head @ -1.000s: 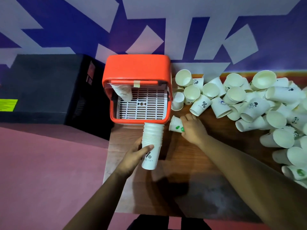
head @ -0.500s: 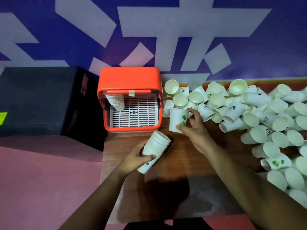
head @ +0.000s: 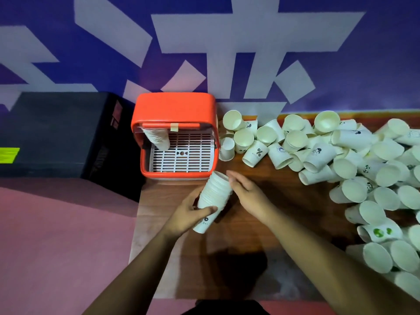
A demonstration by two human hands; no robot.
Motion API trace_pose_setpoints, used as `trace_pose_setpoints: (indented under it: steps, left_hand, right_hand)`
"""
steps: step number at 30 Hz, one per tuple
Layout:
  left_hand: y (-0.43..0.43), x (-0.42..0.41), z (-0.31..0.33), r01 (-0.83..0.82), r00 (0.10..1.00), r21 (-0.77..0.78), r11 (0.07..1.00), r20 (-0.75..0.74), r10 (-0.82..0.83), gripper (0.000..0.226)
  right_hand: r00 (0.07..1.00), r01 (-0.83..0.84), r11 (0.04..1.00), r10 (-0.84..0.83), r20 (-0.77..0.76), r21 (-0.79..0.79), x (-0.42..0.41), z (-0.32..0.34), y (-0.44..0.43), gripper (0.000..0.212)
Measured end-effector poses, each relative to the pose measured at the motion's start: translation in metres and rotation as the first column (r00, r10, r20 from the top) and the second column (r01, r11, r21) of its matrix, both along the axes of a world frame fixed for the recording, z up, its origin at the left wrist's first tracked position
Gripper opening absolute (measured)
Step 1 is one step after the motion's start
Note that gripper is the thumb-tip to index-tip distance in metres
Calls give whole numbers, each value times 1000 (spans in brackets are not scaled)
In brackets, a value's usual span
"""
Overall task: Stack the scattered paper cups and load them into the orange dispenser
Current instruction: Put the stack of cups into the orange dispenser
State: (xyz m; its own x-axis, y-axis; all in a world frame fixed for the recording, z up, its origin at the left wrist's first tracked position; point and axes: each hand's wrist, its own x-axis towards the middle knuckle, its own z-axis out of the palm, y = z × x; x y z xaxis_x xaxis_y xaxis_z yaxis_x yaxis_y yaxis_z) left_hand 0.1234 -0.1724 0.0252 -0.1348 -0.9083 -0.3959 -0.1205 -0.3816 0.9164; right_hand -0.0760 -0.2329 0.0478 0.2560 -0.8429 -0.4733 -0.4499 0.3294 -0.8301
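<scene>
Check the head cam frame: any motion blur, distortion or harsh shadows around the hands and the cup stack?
Head view: the right hand has smeared, motion-blurred fingertips; the left hand and its nested stack of white paper cups look sharper. Wide-angle bending curves the brown wooden table edge. A dark shadow pools beneath the arms. The orange plastic dispenser is evenly lit, without glare.
</scene>
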Motion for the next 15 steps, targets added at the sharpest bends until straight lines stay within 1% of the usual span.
trace_pose_setpoints:
  steps: [2,3,5,6,7,10,13,15]
  left_hand:
    - [4,-2,-1,-16,1000,22,1000,18,16,65]
    - [6,-3,-1,-30,999,28,999,23,29,64]
    - [9,-7,0,-75,997,33,997,27,74,61]
    - [10,-8,0,-105,994,32,994,23,105,61]
    - [12,-9,-1,-142,990,34,989,16,142,61]
    - [18,-11,-1,-202,979,51,978,16,202,60]
    - [19,-10,-1,-234,972,65,970,37,232,54]
    - [18,-8,-2,-249,968,65,966,51,246,56]
  right_hand:
    - [999,8,999,-10,54,41,-6,-5,-6,47]
    - [996,24,998,-28,80,50,-9,-10,-9,45]
    - [996,46,998,-49,81,37,-14,-21,-15,29]
    - [998,44,999,-45,45,9,-17,-27,-19,24]
    - [999,29,999,-30,-13,-27,-18,-32,-25,26]
    - [983,-47,987,18,-185,-154,-20,-38,-54,43]
    - [953,-152,928,46,-298,-341,-15,-40,-89,50]
    - [907,-269,880,96,-409,-390,-8,-43,-111,50]
